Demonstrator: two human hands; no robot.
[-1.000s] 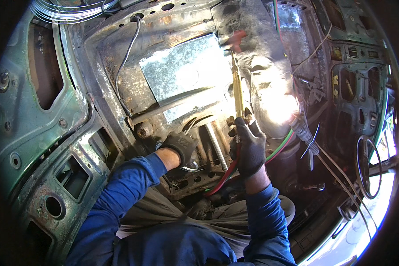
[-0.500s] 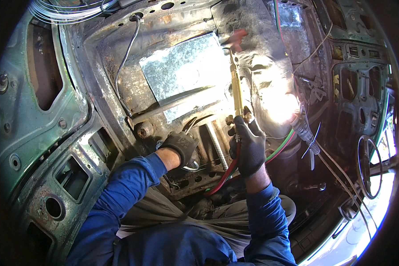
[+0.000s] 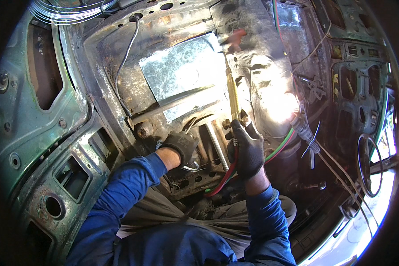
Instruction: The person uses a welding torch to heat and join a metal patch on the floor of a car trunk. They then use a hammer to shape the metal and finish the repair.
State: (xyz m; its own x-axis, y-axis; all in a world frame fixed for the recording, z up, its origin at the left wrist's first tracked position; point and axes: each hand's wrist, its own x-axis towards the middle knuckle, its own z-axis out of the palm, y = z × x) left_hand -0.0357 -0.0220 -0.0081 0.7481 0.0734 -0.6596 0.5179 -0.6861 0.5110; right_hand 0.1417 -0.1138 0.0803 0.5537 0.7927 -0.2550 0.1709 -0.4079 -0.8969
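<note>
As our right hand (image 3: 248, 151) wraps its gloved fingers around the brass torch (image 3: 233, 95), tip near the metal patch's (image 3: 168, 71) right edge, our left hand (image 3: 180, 146) sits by the ribbed rod (image 3: 217, 148), fingers partly curled; we can't tell what they hold.

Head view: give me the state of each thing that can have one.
Torch: held; whether lit, unclear
Right hand: gloved, closed around torch
Left hand: gloved, curled, grip unclear
Lamp: lit
Wire: coiled
Red hose: bent
Metal sheet: brightly lit
</note>
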